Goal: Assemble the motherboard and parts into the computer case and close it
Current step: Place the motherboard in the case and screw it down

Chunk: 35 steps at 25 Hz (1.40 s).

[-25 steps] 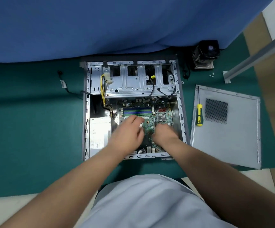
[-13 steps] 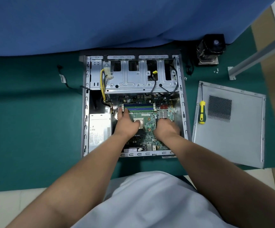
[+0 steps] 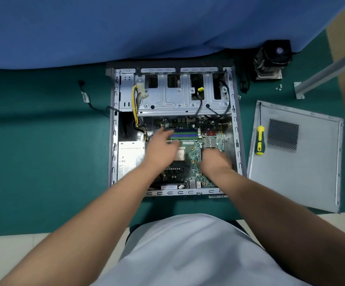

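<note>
The open grey computer case [image 3: 235, 120] lies flat on the green mat. A green motherboard [image 3: 195, 150] sits inside its lower half, below the silver drive cage [image 3: 179, 100]. My left hand [image 3: 161, 146] lies over the board's left part, fingers stretched toward the blue and green memory slots [image 3: 186, 134]. My right hand [image 3: 216, 159] rests on the board's right side with the fingers bent down; what they touch is hidden. The grey side panel [image 3: 303, 162] lies to the right of the case. A black CPU cooler [image 3: 271, 58] stands at the back right.
A yellow and black screwdriver [image 3: 260, 141] lies on the side panel's left edge. The power supply [image 3: 129, 159] fills the case's lower left. Small screws [image 3: 279, 87] lie near a grey metal leg [image 3: 328, 73]. A loose black cable [image 3: 89, 100] lies left of the case. Blue cloth hangs behind.
My left hand has slid up the board toward the memory slots, uncovering the socket area. My right hand stayed on the board's right side. The view shifted slightly.
</note>
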Tool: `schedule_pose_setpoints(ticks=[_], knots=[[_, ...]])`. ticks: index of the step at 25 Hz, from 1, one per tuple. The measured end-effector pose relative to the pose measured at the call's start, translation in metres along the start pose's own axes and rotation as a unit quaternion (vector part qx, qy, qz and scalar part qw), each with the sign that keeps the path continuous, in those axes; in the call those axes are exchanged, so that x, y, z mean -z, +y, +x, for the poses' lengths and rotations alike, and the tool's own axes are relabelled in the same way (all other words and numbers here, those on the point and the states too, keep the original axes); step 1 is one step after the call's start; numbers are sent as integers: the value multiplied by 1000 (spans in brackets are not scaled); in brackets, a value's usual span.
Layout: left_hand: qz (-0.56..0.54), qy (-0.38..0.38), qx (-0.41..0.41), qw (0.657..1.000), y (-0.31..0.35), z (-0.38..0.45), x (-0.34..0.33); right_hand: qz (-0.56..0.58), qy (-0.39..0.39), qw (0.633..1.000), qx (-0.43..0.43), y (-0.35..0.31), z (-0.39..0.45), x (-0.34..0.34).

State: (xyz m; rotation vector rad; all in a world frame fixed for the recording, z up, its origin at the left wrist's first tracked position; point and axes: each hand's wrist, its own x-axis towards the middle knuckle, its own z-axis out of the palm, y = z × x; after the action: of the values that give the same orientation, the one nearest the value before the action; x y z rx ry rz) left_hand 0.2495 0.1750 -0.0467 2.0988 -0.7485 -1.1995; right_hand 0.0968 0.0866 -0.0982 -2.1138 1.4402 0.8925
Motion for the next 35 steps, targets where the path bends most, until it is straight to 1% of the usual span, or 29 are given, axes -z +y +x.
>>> schedule_pose_setpoints(ticks=[1,2,3,4,5,7,8,9,11,15,20,26,29,35], knots=[[3,52,-93,994,4,-6,18,19,16,1000,2,-1,1,1],[47,115,-178,976,2,-7,39,52,36,998,5,-1,2,3],[113,173,-238,949,-4,-4,59,89,60,994,11,-2,4,6],[181,210,-258,926,-11,1,78,121,87,989,22,-4,7,10],[245,216,-241,914,-18,7,91,146,109,983,34,-5,11,14],[345,174,-165,907,-33,14,95,171,130,975,56,-10,22,23],[377,164,-146,900,-40,16,90,173,129,974,64,-14,27,27],[393,166,-147,892,-46,18,86,170,126,975,66,-18,32,30],[399,184,-162,883,-52,23,85,156,125,979,49,-28,40,34],[408,199,-163,876,-55,27,86,108,124,986,11,-38,43,38],[406,202,-165,876,-55,27,84,71,126,989,23,-37,42,39],[398,204,-163,879,-56,27,87,53,105,993,18,-46,40,41],[396,203,-161,881,-55,26,87,64,92,994,0,-46,40,42],[394,206,-163,881,-56,25,84,135,118,981,-78,-54,39,32]])
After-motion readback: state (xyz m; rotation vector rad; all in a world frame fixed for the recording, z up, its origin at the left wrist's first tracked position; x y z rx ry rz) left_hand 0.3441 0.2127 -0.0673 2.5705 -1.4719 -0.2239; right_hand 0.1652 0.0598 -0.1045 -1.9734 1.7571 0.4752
